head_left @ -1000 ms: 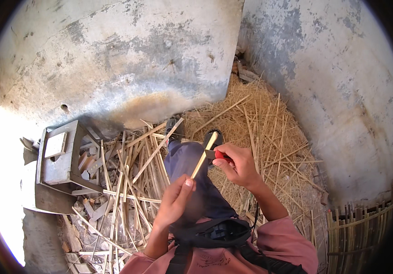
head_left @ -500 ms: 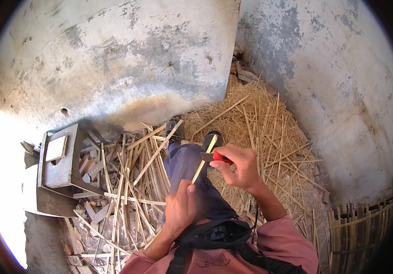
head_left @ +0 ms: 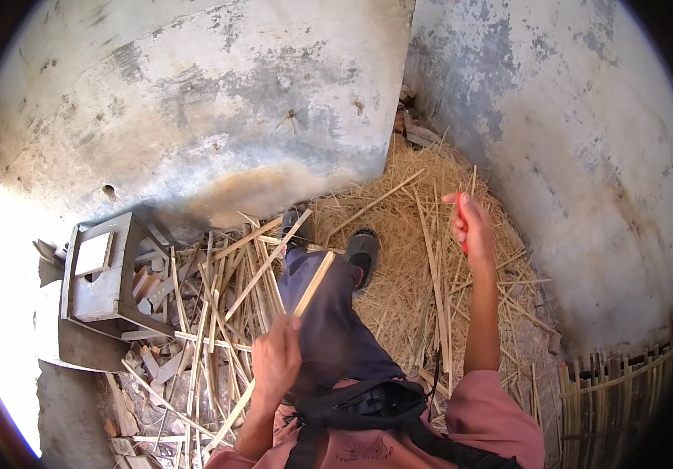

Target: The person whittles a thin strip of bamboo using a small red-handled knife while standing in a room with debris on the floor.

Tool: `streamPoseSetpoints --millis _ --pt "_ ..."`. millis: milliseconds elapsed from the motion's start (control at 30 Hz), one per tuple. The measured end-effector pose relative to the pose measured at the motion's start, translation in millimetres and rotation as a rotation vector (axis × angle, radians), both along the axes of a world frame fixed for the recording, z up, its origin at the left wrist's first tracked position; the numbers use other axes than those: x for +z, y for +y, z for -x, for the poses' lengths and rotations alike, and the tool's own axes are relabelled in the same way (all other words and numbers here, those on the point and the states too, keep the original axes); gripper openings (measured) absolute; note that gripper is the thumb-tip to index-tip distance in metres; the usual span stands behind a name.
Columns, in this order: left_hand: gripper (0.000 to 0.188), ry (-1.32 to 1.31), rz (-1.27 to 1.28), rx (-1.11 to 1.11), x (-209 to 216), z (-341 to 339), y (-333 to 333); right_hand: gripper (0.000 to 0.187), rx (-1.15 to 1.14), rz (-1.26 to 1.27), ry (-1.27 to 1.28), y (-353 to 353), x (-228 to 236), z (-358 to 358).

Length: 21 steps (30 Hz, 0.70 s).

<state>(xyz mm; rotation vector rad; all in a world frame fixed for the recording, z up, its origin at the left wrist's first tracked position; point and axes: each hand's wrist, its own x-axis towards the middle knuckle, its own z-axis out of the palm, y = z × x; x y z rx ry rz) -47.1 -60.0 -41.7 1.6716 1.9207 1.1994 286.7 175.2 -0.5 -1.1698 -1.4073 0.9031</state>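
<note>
Over my lap, my left hand (head_left: 276, 358) is closed round a pale bamboo strip (head_left: 315, 283). One end of the strip points up and away, and the rest passes below the hand toward my left forearm. My right hand (head_left: 474, 228) is raised off to the far right, well apart from the strip. Its fingers are wrapped round the red handle (head_left: 462, 222) of a knife, whose blade I cannot make out here.
Thin curly shavings (head_left: 399, 211) cover the floor ahead and right. Loose strips (head_left: 215, 313) lie piled at the left beside a grey wooden box (head_left: 106, 270). A slatted bamboo panel (head_left: 617, 399) stands at lower right. Stained walls (head_left: 219, 94) enclose the far side.
My right hand has swung away from the strip, out to the right and farther off, taking the knife along. My left hand has shifted slightly left and nearer, still gripping the strip.
</note>
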Motion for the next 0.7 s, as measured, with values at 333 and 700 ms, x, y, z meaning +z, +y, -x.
streamPoseSetpoints --millis 333,700 --pt "0.015 -0.012 0.004 -0.094 29.6 -20.3 16.9 0.030 0.447 -0.056 0.133 -69.6 18.8 72.2" --pt "0.020 0.189 -0.660 0.032 48.6 -15.6 39.4 0.020 0.317 0.043 0.246 -60.2 -5.1 81.0"
